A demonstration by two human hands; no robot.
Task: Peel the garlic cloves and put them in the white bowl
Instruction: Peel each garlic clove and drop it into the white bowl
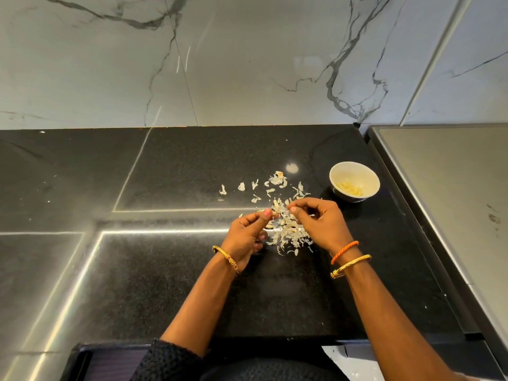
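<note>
The left hand point(248, 229) is pinching a garlic clove point(270, 214) steady while the right hand point(316, 218) fingers point(292, 209) are pinching its skin, peeled cloves waiting in the white bowl point(336, 171) nearby.

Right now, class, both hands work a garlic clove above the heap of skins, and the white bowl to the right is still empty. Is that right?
Not quite. The head view shows the white bowl already holds peeled cloves. The rest stands: the left hand and right hand work a garlic clove above the skins.
</note>
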